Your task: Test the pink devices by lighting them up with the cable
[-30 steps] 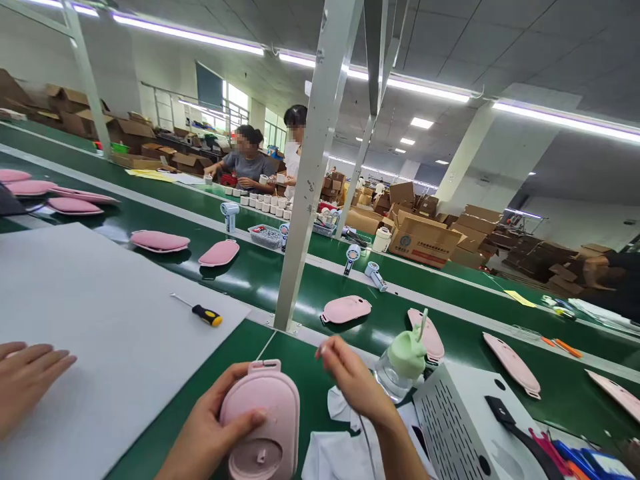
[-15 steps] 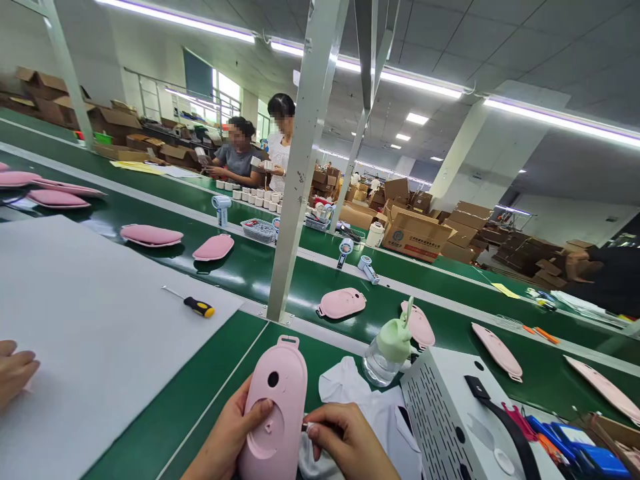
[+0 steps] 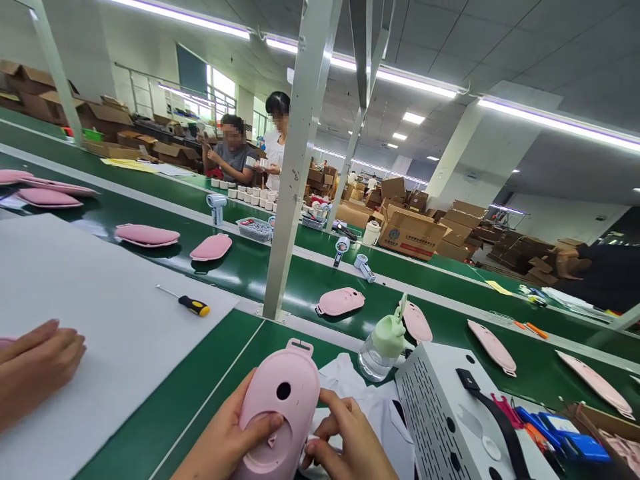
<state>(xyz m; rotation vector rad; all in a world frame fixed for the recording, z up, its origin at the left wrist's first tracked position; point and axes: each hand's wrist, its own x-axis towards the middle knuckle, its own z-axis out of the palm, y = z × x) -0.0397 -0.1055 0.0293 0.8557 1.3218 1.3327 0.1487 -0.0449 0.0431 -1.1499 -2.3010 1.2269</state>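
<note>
A long, rounded pink plastic casing (image 3: 295, 363) stands tilted up in front of me, with a slotted loop at its top, a dark round hole and a circular recess. My left hand (image 3: 223, 430) is closed round its left side, the thumb pressed into the recess. At the casing's lower right edge is my right hand (image 3: 350, 433). Its index finger touches the edge, while the thumb and another finger pinch something small and pale, too hidden to name. White cloth (image 3: 387, 410) lies behind the right hand.
A co-worker's hand (image 3: 45, 360) rests over the white sheet (image 3: 115, 320) at left, near a screwdriver (image 3: 194, 305). A green-lidded bottle (image 3: 383, 347) and perforated metal box (image 3: 440, 407) stand at right. Behind a metal post (image 3: 285, 200), more pink casings (image 3: 341, 302) lie on the green belt (image 3: 240, 277).
The casing has turned slightly and tilted, its top shifting right. My right index finger has straightened onto its edge. The co-worker's hand at left has moved further into view.
</note>
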